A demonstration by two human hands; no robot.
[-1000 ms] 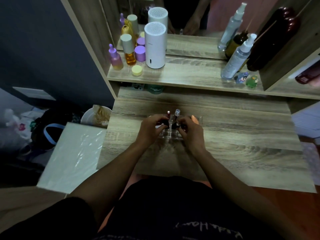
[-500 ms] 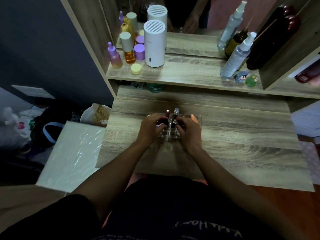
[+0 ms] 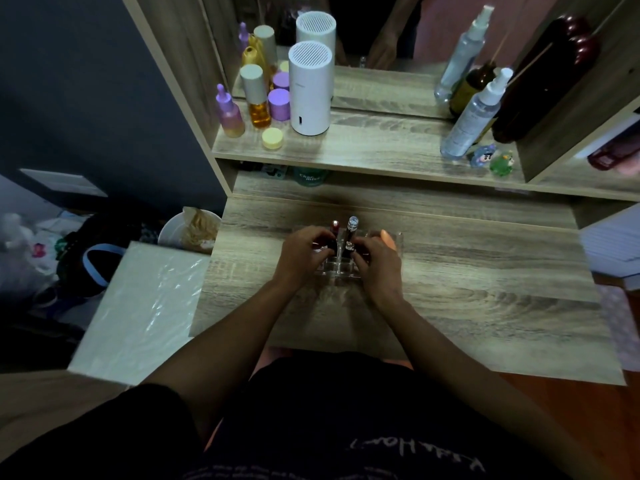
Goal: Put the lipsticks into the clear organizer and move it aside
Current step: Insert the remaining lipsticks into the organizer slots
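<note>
Both hands sit on the organizer (image 3: 334, 268) at mid-desk: from where I watch, my left hand (image 3: 301, 252) curls over its left end and my right hand (image 3: 377, 259) over its right end, fingers bent down onto the clear walls, so each grips the box rather than a single stick. Between the two hands, lipsticks stand upright in the compartments, a red one (image 3: 335, 230) just beside a taller one with a clear cap (image 3: 352, 228); a peach tip (image 3: 388, 239) shows past my right knuckles, and I cannot tell which slot it sits in. The organizer rests on the desk (image 3: 467, 271), well short of the shelf (image 3: 374, 150), where a white cylinder (image 3: 309, 91) stands near purple bottles (image 3: 228, 112) and a spray bottle (image 3: 474, 116).
</note>
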